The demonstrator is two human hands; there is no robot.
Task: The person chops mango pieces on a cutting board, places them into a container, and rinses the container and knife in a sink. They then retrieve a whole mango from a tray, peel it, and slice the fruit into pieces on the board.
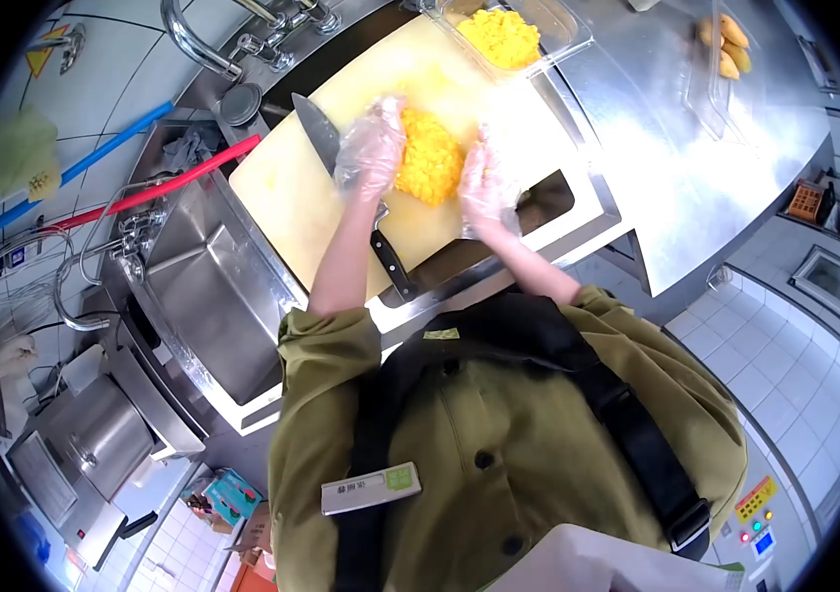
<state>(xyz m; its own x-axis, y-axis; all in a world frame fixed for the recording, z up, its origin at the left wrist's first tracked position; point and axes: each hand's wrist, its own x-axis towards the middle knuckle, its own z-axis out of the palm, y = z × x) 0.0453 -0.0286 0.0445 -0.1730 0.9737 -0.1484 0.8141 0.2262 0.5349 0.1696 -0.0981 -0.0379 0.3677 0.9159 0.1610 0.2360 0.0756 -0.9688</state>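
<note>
A mound of chopped yellow fruit [429, 158], which looks like diced mango, lies on the large cream cutting board [277, 212]. Both my hands wear clear plastic gloves and flank the mound. My left hand [373, 148] is cupped against its left side, slightly blurred. On the opposite side, my right hand [485, 185] rests its stretched fingers along the mound's edge. Under my left hand and wrist lies a knife [392, 264], its blade showing beyond the hand and its black handle toward me. A clear container [570, 44] with more chopped yellow fruit [501, 37] stands at the board's far edge.
A steel sink [218, 306] is left of the board, with taps [198, 44] behind. Red [158, 185] and blue [114, 153] hoses run along the wall. To the right, a steel counter [657, 128] bears a clear container [711, 104] and several whole yellow-orange fruits [734, 44].
</note>
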